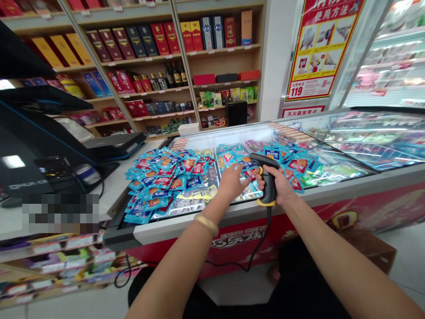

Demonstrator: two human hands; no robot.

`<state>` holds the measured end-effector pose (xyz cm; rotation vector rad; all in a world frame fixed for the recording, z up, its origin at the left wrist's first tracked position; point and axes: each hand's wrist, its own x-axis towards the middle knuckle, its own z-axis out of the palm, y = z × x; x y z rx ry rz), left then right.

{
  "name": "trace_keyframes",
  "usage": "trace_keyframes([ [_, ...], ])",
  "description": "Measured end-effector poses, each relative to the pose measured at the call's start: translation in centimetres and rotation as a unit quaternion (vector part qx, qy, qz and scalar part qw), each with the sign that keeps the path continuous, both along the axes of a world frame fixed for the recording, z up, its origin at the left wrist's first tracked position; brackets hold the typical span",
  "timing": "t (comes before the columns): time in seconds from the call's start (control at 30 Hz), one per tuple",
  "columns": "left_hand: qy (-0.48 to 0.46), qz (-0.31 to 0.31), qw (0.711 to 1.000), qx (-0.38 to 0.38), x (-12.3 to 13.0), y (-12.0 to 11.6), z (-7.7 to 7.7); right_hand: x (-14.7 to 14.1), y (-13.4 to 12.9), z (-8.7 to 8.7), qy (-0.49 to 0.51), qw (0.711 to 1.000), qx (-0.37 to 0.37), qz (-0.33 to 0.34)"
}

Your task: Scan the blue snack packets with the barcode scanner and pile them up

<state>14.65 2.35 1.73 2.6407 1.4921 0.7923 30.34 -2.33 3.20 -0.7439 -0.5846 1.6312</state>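
My right hand (280, 184) is wrapped round the grip of a black and yellow barcode scanner (269, 190), whose head points left over the freezer. A black cable hangs down from its base. Just left of it, my left hand (232, 182) has its fingers spread and holds nothing; a bangle circles that wrist. Beyond the fingers lie blue snack packets (229, 158) on the freezer's glass top; whether the hand touches one I cannot tell. A large heap of similar packets (162, 177) covers the left end, and another pile (297, 161) lies right of the scanner.
The chest freezer (332, 188) has a pale rim and a red front. At left, a black checkout machine (33, 146) stands on a counter. Shelves with boxed bottles (142, 42) line the back wall. A brown wooden box (368, 248) is on the floor at right.
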Motion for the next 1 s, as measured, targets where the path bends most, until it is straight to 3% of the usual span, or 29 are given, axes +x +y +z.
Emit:
trace_keyframes([
  [0.13, 0.047, 0.019, 0.998, -0.021, 2.1, -0.4, -0.5, 0.1, 0.0, -0.2, 0.009, 1.0, 0.008, 0.005],
  [0.3, 0.069, 0.0, 0.997, -0.019, 2.1, -0.2, -0.8, 0.0, 0.1, -0.4, 0.031, 0.999, 0.015, 0.012],
  [0.63, -0.133, 0.025, 0.989, 0.05, 1.1, 0.4, -1.3, 0.1, -0.4, -0.5, 0.004, 0.996, 0.085, -0.006],
  [0.8, -0.051, -0.048, 0.997, -0.019, 1.5, 0.5, -1.7, -0.1, -0.4, -0.3, 0.001, 0.997, 0.08, -0.008],
  [1.0, 0.019, -0.023, 0.999, -0.036, 2.1, 0.0, -0.6, -0.1, -0.5, -0.4, -0.011, 0.997, 0.082, -0.004],
])
